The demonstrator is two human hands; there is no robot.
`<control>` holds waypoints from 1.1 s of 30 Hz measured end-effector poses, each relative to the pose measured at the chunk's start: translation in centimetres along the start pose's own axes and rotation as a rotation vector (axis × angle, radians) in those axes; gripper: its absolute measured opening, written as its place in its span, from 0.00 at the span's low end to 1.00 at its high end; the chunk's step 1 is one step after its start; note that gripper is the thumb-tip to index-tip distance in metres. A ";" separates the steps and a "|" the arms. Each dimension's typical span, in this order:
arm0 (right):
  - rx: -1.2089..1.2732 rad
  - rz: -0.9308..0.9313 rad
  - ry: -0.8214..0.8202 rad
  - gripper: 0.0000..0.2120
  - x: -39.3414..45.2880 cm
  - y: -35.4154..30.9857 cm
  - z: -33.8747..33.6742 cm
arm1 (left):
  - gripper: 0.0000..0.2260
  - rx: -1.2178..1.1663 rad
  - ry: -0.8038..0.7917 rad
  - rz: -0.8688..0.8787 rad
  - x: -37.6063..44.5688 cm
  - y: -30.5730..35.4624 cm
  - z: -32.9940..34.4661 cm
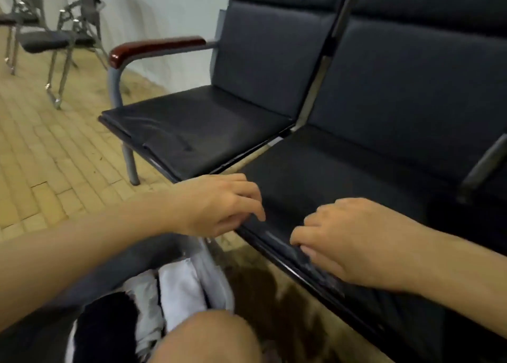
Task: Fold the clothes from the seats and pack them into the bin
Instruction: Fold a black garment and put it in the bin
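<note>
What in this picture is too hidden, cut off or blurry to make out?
- Head view: the bin shows only part of its rim; the left forearm and a knee cover the rest.
- How many clothes lie inside: blurred, partly covered.
- The third seat at the right is cut off by the edge.
- Whether the right hand touches the seat edge: its fingertips curl under.
</note>
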State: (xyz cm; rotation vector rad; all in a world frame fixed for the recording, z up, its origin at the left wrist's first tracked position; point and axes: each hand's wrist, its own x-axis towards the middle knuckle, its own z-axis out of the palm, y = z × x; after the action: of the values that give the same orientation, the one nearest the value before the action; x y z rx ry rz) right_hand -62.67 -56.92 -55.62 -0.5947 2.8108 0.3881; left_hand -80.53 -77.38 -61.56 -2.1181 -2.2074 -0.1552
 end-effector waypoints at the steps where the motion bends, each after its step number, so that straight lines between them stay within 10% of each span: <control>1: -0.027 0.077 0.010 0.14 -2.3 1.3 -0.4 | 0.16 0.019 0.000 0.034 2.7 0.7 -0.9; 14: 0.223 1.095 0.099 0.12 -27.4 13.5 12.3 | 0.12 -0.181 -0.015 0.252 31.4 13.2 3.5; 25: 0.442 0.924 0.109 0.26 -26.0 9.1 20.8 | 0.28 -0.176 -0.176 0.223 32.6 17.1 10.1; 33: 0.399 0.979 0.236 0.06 -22.6 10.5 20.3 | 0.30 -0.051 -0.172 0.282 31.0 19.0 10.1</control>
State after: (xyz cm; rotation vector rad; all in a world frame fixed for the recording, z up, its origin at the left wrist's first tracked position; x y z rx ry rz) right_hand -43.44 -33.38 -65.98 0.9024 3.0649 -0.1125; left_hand -62.68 -44.64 -67.27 -2.5284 -1.9749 -0.0108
